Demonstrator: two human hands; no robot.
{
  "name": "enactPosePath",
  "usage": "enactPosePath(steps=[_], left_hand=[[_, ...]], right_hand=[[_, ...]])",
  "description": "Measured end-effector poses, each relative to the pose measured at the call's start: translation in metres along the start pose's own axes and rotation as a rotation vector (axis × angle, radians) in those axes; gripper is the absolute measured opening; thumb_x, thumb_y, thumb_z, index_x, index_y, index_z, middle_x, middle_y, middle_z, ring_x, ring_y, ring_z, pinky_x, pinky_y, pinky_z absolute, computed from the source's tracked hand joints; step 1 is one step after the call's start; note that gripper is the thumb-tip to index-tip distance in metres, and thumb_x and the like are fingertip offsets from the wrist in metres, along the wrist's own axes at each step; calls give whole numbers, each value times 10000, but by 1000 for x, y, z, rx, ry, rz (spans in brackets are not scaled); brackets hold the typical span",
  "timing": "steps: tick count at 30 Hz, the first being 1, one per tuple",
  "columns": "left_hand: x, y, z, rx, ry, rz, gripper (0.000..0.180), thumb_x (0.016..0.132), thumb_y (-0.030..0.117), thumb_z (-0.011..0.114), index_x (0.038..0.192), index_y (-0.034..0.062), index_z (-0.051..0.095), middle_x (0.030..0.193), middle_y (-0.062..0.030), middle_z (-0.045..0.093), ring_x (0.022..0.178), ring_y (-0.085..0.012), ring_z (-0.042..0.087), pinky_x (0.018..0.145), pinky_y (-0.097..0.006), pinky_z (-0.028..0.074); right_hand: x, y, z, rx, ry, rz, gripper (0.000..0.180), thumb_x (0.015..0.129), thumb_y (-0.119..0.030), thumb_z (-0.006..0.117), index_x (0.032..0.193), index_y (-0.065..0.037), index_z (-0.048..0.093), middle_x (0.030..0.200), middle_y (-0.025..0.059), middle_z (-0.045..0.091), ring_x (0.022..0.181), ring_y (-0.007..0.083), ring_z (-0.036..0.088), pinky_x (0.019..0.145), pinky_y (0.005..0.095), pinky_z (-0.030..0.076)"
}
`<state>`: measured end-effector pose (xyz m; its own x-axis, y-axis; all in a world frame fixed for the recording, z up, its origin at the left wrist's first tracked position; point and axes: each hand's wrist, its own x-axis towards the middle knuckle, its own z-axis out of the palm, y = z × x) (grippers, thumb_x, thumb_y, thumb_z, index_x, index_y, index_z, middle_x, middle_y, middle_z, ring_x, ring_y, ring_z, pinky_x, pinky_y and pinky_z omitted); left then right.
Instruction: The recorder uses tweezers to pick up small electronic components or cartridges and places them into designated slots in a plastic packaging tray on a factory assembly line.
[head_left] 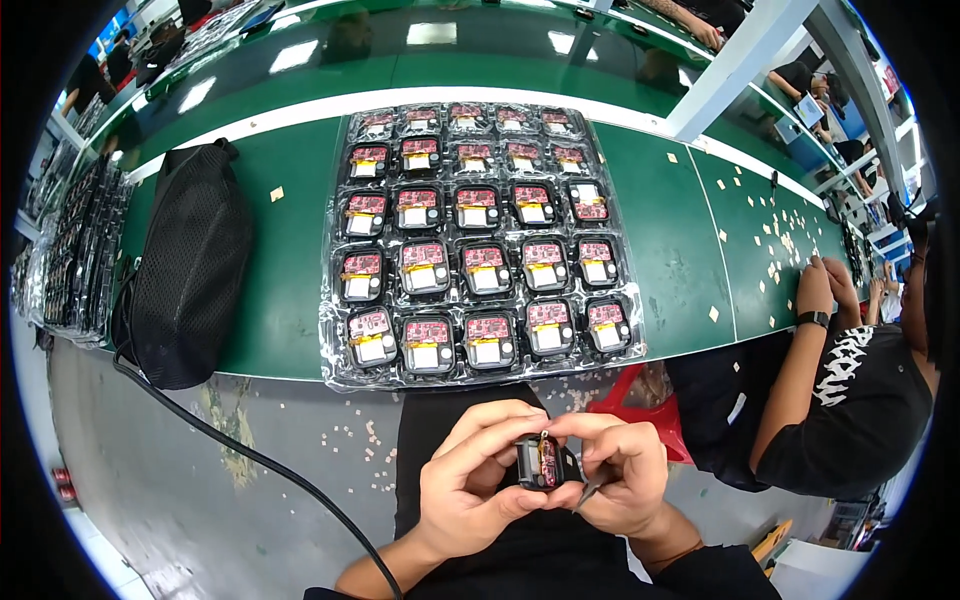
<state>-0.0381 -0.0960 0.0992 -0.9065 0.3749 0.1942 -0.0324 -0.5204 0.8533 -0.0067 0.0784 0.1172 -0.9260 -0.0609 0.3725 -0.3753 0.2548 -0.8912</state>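
Your left hand [478, 485] had its fingers closed around a small black gadget [541, 464] with a red circuit board, held above your lap, just short of the table's near edge. Your right hand [632, 480] had bent fingers pinching a thin grey tool [596, 487], its index fingertip at the gadget's upper edge. Beyond, on the green table [675, 240], lay a clear plastic tray [328, 320] holding rows of similar gadgets [486, 268], with a black bag [195, 260] to its left.
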Motion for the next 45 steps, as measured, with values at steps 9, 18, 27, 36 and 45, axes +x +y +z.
enactPosePath(steps=[9, 18, 27, 36, 45], left_hand=[[-10, 5, -1, -30, 269, -88, 690, 870, 391, 786, 1298, -93, 542, 1235, -199, 552, 1141, -353, 641, 996, -451, 526], [-12, 4, -5, -64, 260, -127, 691, 856, 375, 803, 1295, -95, 549, 1234, -188, 567, 1152, -332, 638, 1008, -424, 514], [-14, 3, -6, -57, 245, -113, 675, 866, 358, 795, 1295, -101, 549, 1256, -188, 542, 1138, -327, 643, 1001, -425, 514], [-15, 4, -18, -109, 69, -47, 546, 886, 15, 736, 1359, -124, 501, 1399, -175, 404, 1286, -311, 542, 1103, -424, 459], [-17, 5, -18, -114, 79, -83, 555, 889, 4, 730, 1371, -128, 489, 1398, -170, 403, 1301, -298, 527, 1114, -413, 455]], right_hand=[[17, -3, 1, -287, -73, -74, 337, 793, -100, 831, 1056, -13, 639, 1051, 130, 631, 715, 134, 626, 518, 240, 510], [20, 7, 3, -676, -9, -384, 243, 728, -58, 838, 932, -13, 715, 839, 68, 667, 565, 158, 598, 461, 270, 448], [17, 10, 4, -497, -5, -244, 172, 772, -82, 824, 892, -16, 720, 810, 73, 681, 608, 180, 652, 497, 275, 497], [14, 11, 3, -386, -27, -115, 146, 794, -87, 818, 892, -29, 726, 825, 79, 692, 623, 182, 660, 510, 273, 508], [13, 13, 7, -401, -31, -120, 141, 813, -75, 799, 903, -11, 710, 821, 94, 687, 610, 202, 657, 517, 284, 520]])
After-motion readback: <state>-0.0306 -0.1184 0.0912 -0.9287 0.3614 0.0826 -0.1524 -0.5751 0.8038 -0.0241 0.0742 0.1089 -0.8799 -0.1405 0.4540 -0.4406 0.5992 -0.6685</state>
